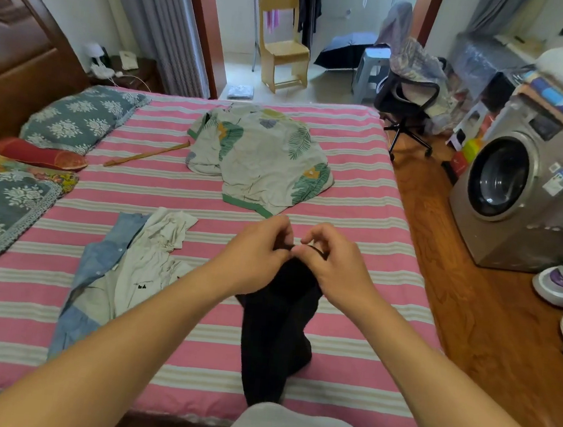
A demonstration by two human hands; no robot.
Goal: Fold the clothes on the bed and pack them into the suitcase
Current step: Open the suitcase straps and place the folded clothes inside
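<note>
- pink-and-cream striped bed [361, 193], one; it carries every garment listed below. no suitcase shows in this view.
- leaf-print garment [265, 156], pale with green trim, one, heaped unfolded at the far middle of the bed, well apart from the hands.
- blue denim shirt [96, 264], one, spread open at the near left, with a white top [152, 259], one, crumpled on it.
- black garment [276, 319], one, the piece in hand: its top edge is lifted near the middle of the bed and the rest hangs down onto the near edge, bunched and twisted.
- left hand [256, 248], one, fingers curled and pinching the black top edge.
- right hand [333, 263], one, fingers likewise pinching that edge, the two hands almost touching.
- step in hand, judged: opening the black garment for folding. to do it well, slide the pinches apart along the edge to its corners, give a shake so the twist drops out, then lay it flat on the bare stripes to the right, beside the denim pile, not on it.
- count of clothes left unfolded: four.
</note>
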